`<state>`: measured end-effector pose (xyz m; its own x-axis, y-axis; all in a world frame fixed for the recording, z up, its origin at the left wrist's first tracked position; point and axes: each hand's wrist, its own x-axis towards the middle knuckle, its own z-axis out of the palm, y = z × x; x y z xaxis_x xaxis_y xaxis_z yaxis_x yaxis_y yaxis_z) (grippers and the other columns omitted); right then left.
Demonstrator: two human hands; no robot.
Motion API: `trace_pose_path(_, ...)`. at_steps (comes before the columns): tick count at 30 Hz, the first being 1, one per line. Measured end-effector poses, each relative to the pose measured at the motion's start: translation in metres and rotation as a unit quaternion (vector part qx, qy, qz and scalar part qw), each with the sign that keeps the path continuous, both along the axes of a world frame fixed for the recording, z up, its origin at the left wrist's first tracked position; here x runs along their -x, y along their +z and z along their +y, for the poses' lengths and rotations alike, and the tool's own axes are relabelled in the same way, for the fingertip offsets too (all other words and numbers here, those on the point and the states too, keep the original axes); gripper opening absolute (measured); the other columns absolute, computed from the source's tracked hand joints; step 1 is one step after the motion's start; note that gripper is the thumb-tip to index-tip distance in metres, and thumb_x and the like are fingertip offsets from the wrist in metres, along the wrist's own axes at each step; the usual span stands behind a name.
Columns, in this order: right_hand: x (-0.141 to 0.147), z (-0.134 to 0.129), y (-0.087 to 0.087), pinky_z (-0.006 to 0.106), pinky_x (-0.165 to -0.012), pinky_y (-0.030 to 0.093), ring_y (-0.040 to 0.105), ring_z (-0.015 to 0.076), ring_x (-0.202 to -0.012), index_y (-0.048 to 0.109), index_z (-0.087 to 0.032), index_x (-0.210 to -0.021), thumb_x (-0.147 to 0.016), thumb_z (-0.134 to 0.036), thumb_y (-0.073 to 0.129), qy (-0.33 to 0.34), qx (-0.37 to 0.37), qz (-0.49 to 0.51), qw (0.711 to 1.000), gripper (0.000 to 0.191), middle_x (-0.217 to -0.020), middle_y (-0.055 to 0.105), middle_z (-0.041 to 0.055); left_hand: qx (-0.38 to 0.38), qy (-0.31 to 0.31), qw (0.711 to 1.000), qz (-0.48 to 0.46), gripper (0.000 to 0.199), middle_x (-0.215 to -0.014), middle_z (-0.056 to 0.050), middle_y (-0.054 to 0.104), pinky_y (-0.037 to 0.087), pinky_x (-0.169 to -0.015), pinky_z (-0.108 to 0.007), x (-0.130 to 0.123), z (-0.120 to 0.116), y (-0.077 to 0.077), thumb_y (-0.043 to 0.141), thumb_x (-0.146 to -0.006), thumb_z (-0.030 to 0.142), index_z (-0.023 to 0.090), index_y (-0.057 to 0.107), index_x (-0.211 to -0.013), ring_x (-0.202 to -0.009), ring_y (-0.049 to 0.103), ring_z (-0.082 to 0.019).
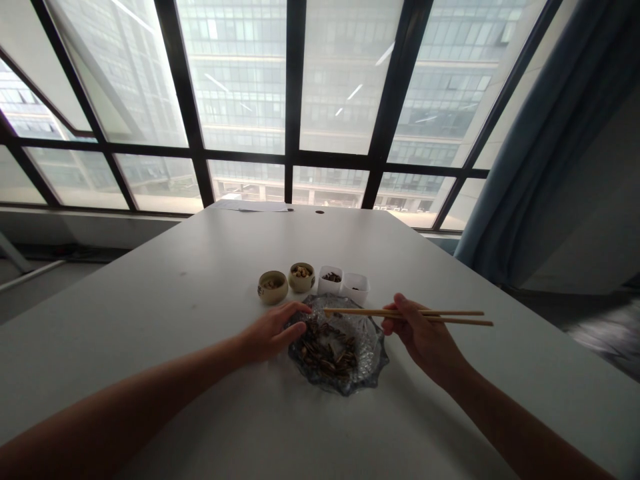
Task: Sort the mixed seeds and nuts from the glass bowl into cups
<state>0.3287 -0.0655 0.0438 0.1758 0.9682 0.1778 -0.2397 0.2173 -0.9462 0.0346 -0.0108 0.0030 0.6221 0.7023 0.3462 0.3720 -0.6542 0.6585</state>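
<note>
A faceted clear glass bowl [376,363] with a scalloped rim stands near me on the table, dark striped seeds, like sunflower seeds [327,357], heaped in its left and near part. My left hand [277,328] grips the bowl's left rim, thumb and forefinger reaching over the edge. In my right hand [417,337], to the right of the bowl, is a pair of wooden chopsticks [360,312]. They point left, their tips close together above the bowl's far side. Whether anything is pinched at the tips is too small to tell.
Behind the bowl stand two small beige cups [273,298] [302,288] with light-brown pieces inside. Beside them are two white square containers [330,289] [355,295], the left with dark seeds, the right with a few dark bits. Papers [250,206] lie at the white table's far end.
</note>
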Motion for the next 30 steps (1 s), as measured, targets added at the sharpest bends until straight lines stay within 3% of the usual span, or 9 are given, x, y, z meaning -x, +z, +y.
trace_pose_path(4, 0.008, 0.003, 0.01, 0.026, -0.053, 0.056, 0.064, 0.0145, -0.052, 0.078, -0.017, -0.072, -0.069, -0.058, 0.086, -0.035, -0.047, -0.016, 0.998, 0.042, -0.054, 0.068, 0.0037, -0.001, 0.001, 1.0, 0.008, 0.051, -0.127, -0.013, 0.069, 0.049, -0.102, -0.042, -0.001, -0.003, 0.005, 0.04, -0.099, 0.059, 0.019, 0.06, -0.124, -0.116, 0.064, -0.031)
trace_pose_path(8, 0.038, 0.028, 0.026, 0.033, -0.06, 0.057, 0.065, 0.0169, -0.055, 0.076, -0.017, -0.075, -0.078, -0.062, 0.077, -0.053, -0.118, -0.086, 0.988, 0.045, -0.058, 0.068, 0.0029, 0.0, -0.002, 1.0, 0.009, 0.049, -0.127, -0.014, 0.068, 0.049, -0.102, -0.042, -0.001, -0.004, 0.008, 0.04, -0.099, 0.057, 0.018, 0.059, -0.123, -0.116, 0.064, -0.031)
trace_pose_path(11, 0.07, 0.055, 0.033, 0.034, -0.063, 0.056, 0.066, 0.0181, -0.058, 0.075, -0.017, -0.078, -0.081, -0.065, 0.071, -0.034, -0.143, -0.143, 0.979, 0.048, -0.059, 0.07, 0.0039, 0.0, -0.002, 1.0, 0.009, 0.047, -0.127, -0.013, 0.068, 0.049, -0.101, -0.04, -0.001, -0.004, 0.009, 0.041, -0.099, 0.055, 0.018, 0.059, -0.124, -0.115, 0.065, -0.029)
trace_pose_path(15, 0.096, 0.075, 0.032, 0.034, -0.063, 0.056, 0.068, 0.0199, -0.06, 0.074, -0.017, -0.074, -0.073, -0.076, 0.07, 0.019, -0.11, -0.192, 0.975, 0.059, -0.062, 0.072, 0.0059, -0.002, -0.001, 1.0, 0.016, 0.047, -0.122, -0.013, 0.069, 0.051, -0.098, -0.04, 0.0, -0.005, 0.009, 0.041, -0.099, 0.053, 0.017, 0.059, -0.123, -0.11, 0.066, -0.029)
trace_pose_path(18, 0.085, 0.065, 0.034, 0.035, -0.064, 0.056, 0.069, 0.0208, -0.062, 0.075, -0.017, -0.078, -0.075, -0.077, 0.067, 0.0, -0.118, -0.217, 0.969, 0.061, -0.064, 0.073, 0.0062, -0.009, -0.004, 1.0, 0.011, 0.046, -0.121, -0.013, 0.07, 0.051, -0.098, -0.041, 0.0, -0.005, 0.008, 0.041, -0.1, 0.052, 0.017, 0.06, -0.122, -0.11, 0.066, -0.029)
trace_pose_path(21, 0.054, 0.038, 0.038, 0.033, -0.064, 0.054, 0.067, 0.0196, -0.06, 0.075, -0.019, -0.076, -0.085, -0.074, 0.059, -0.059, -0.147, -0.222, 0.962, 0.058, -0.057, 0.07, 0.0048, -0.012, -0.006, 1.0, 0.011, 0.046, -0.123, -0.013, 0.069, 0.051, -0.099, -0.04, 0.0, -0.004, 0.007, 0.041, -0.1, 0.053, 0.018, 0.06, -0.123, -0.112, 0.066, -0.029)
trace_pose_path(24, 0.024, 0.011, 0.032, 0.031, -0.054, 0.05, 0.06, 0.0173, -0.048, 0.074, -0.02, -0.067, -0.088, -0.071, 0.058, -0.091, -0.149, -0.286, 0.942, 0.057, -0.048, 0.064, 0.0032, -0.01, -0.005, 1.0, 0.013, 0.046, -0.124, -0.013, 0.069, 0.05, -0.098, -0.04, 0.0, -0.004, 0.007, 0.041, -0.1, 0.053, 0.019, 0.06, -0.124, -0.113, 0.065, -0.028)
trace_pose_path(30, 0.005, -0.012, 0.009, 0.029, -0.053, 0.05, 0.066, 0.019, -0.055, 0.074, -0.019, -0.07, -0.094, -0.057, 0.06, 0.013, -0.158, -0.395, 0.905, 0.047, -0.059, 0.071, 0.0057, -0.007, 0.002, 1.0, 0.019, 0.05, -0.126, -0.012, 0.069, 0.048, -0.103, -0.04, -0.001, -0.008, 0.012, 0.032, -0.103, 0.054, 0.018, 0.059, -0.124, -0.115, 0.064, -0.029)
